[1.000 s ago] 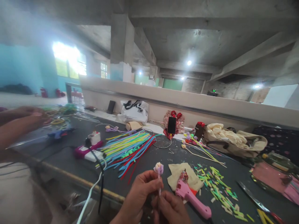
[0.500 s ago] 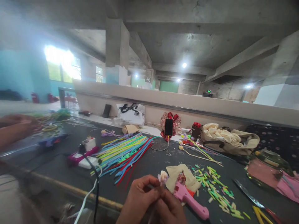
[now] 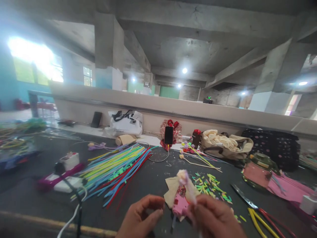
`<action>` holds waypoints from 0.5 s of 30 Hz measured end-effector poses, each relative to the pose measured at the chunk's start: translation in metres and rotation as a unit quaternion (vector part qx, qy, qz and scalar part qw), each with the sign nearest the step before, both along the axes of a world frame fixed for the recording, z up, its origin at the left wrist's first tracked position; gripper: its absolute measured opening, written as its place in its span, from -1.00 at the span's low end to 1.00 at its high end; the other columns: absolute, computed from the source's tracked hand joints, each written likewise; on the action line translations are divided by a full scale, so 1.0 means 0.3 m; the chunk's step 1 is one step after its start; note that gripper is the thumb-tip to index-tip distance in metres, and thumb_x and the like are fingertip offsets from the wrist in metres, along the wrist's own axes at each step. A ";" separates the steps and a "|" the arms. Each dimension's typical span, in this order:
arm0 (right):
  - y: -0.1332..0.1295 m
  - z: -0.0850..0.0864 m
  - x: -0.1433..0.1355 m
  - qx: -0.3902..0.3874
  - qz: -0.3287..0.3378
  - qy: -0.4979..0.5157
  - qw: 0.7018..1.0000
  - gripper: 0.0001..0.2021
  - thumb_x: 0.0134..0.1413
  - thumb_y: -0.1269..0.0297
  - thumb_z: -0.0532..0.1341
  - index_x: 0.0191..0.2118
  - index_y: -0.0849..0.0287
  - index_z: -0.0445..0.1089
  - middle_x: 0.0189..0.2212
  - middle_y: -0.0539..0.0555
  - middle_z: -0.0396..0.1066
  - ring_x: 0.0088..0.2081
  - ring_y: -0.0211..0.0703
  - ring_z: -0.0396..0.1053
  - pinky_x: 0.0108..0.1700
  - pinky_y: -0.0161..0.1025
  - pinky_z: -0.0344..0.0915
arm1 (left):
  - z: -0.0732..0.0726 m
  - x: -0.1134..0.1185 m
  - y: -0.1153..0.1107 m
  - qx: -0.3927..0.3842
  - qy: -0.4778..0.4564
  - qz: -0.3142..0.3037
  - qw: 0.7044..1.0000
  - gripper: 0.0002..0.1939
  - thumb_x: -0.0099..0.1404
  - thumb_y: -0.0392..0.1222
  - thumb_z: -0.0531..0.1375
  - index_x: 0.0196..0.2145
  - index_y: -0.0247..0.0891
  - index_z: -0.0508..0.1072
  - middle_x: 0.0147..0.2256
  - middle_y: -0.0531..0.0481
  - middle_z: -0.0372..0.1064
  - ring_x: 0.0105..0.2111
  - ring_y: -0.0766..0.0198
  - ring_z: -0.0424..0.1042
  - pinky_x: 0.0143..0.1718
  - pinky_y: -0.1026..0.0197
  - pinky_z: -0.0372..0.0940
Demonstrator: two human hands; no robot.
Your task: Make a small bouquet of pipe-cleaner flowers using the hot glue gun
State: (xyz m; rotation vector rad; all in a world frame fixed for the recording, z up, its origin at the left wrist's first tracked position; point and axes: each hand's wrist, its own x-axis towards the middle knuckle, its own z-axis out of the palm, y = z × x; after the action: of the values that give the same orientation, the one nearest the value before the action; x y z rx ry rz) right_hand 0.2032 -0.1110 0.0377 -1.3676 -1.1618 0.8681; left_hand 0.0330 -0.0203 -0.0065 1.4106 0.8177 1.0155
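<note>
My right hand is closed on the pale stem of a small cream and lilac flower, which stands tilted above the glue gun. My left hand is apart from it, thumb and fingers curved with a gap between them and nothing held. Between the hands, the pink glue gun lies on a beige cloth, partly hidden by my right hand. Short green and yellow cut pieces are scattered to the right of the cloth.
Colourful pipe cleaners lie left of centre, beside a power strip with cables. Scissors and a green-and-pink jar are at the right. A phone, a white bag and a cloth bag stand along the back.
My hands have separated; the flower has moved right and up in my right hand, and my left hand has let go. The view has turned right, and the other person's hands have left it.
</note>
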 end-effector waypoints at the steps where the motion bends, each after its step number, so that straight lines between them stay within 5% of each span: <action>1: -0.019 0.044 0.051 -0.009 0.005 -0.035 0.999 -0.64 -0.15 -0.02 0.19 -0.64 0.21 0.33 -0.74 -0.04 0.19 -0.69 -0.37 0.06 -0.65 -0.40 -0.05 | 0.000 0.005 0.002 -0.013 0.000 -0.004 1.000 -0.84 -0.16 -0.21 0.27 -0.52 -0.26 0.51 -0.54 0.01 0.42 -0.51 0.30 0.30 -0.50 0.37 0.15; 6: -0.022 0.172 0.193 0.007 -0.018 -0.069 0.997 -0.73 -0.07 0.06 0.17 -0.52 0.19 0.33 -0.70 -0.07 0.19 -0.72 -0.41 0.05 -0.68 -0.41 -0.12 | 0.028 0.041 0.010 -0.060 -0.008 -0.044 0.997 -0.93 -0.19 -0.27 0.27 -0.63 -0.29 0.46 -0.73 0.16 0.24 -0.70 0.47 0.08 -0.66 0.40 -0.02; 11: 0.092 0.110 0.154 -0.036 0.050 0.011 0.998 -0.72 -0.03 0.07 0.14 -0.47 0.23 0.32 -0.68 -0.09 0.23 -0.75 -0.49 0.02 -0.71 -0.48 -0.12 | 0.065 0.074 0.032 -0.079 0.001 -0.080 0.994 -0.83 -0.12 -0.17 0.25 -0.72 -0.30 0.40 -0.81 0.20 0.10 -0.77 0.50 -0.02 -0.71 0.40 -0.11; 15: 0.196 0.043 0.106 -0.043 0.120 0.069 0.989 -0.71 0.00 0.08 0.12 -0.45 0.26 0.30 -0.67 -0.08 0.27 -0.75 -0.49 0.09 -0.72 -0.51 -0.07 | 0.105 0.105 0.087 -0.071 -0.013 -0.120 0.990 -0.75 -0.04 -0.04 0.20 -0.55 -0.32 0.48 -0.71 0.11 0.25 -0.70 0.45 0.10 -0.70 0.41 -0.06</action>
State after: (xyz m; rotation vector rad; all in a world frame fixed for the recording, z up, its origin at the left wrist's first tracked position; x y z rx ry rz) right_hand 0.2351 -0.0522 0.0506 -1.2320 -1.2085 1.1778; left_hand 0.0646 0.0059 0.0249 1.3346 0.6688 0.7735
